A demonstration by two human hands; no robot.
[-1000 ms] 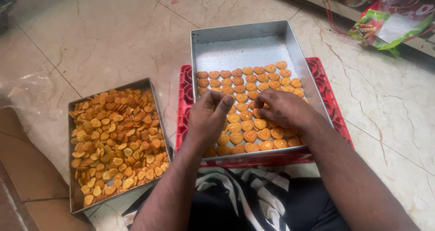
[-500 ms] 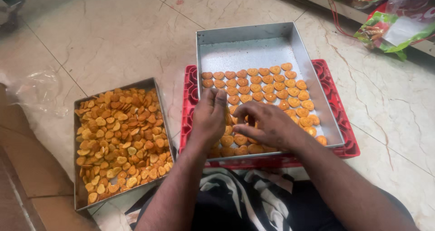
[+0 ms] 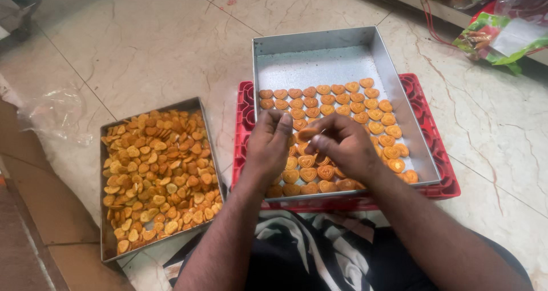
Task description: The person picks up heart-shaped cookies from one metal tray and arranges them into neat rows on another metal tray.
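Here, at the far left of the marble floor (image 3: 142, 45), a crumpled clear plastic bag (image 3: 54, 111) lies beside a shallow metal tray (image 3: 104, 245) heaped loosely with orange heart-shaped biscuits (image 3: 157, 171). Next to it a red plastic crate (image 3: 436, 154) carries a deeper steel tray (image 3: 319, 39), its far part bare, its near part lined with neat rows of the same biscuits (image 3: 342, 105). The left hand (image 3: 268, 148) hangs over the near left corner of those rows, fingers together and curled downward, empty as far as can be seen. Just to its right, almost touching it, the right hand (image 3: 342, 148) pinches a single biscuit (image 3: 307, 133) between thumb and fingertips, held just above the rows. At the far right, colourful plastic packets (image 3: 496, 31) lie by the wall.
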